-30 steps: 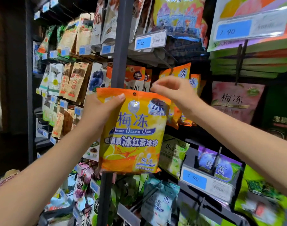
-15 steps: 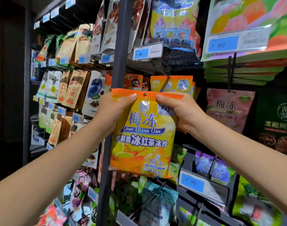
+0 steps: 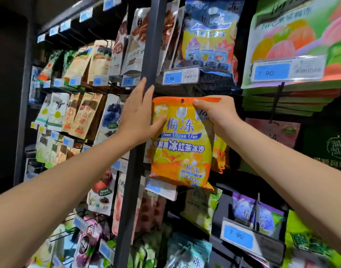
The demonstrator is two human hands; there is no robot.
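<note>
An orange and yellow snack pouch (image 3: 182, 151) with blue and white Chinese lettering hangs upright in front of the shelf rack. My right hand (image 3: 214, 115) grips its top right corner, thumb on the front near the hang hole. My left hand (image 3: 138, 117) is beside the pouch's left edge with fingers straight and pointing up; its thumb touches the front of the pouch. More orange pouches (image 3: 220, 149) of the same kind hang just behind it.
A dark upright post (image 3: 146, 78) of the rack runs down just left of the pouch, behind my left hand. Hooks with many snack bags fill both sides. Blue 7.90 price tags (image 3: 180, 76) stick out on rails (image 3: 237, 236).
The pouch has moved right and further in toward the hooks. My left hand let go of its top left corner and opened flat. My right hand keeps its grip.
</note>
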